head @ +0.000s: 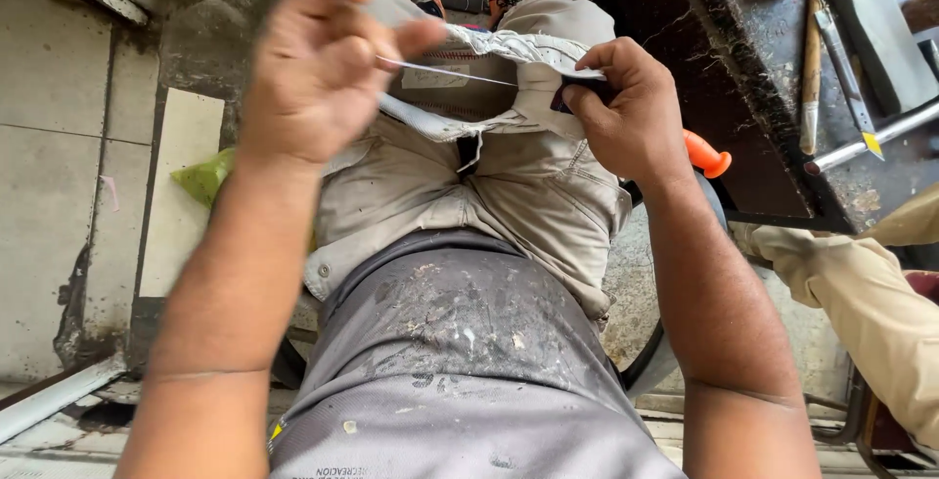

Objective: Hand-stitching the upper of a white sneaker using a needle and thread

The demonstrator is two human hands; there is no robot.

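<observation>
A pale grey-white shoe upper (509,58) was observed held above the lap, between the two hands, over beige trousers (489,195). Its edge was seen folded and creased, with a reddish zigzag seam line visible along the inside and a light label patch below it. A thin white thread (450,72) was noted drawn taut from the material toward the left hand (313,68), which was clenched, the thread pinched between thumb and fingers. The right hand (626,107) was recorded grasping the right edge of the upper, a small dark item pressed under the thumb; its kind could not be told. An orange handle (706,154) was seen just beside the right wrist. Tools were noted on the dark table (743,78) at right.
</observation>
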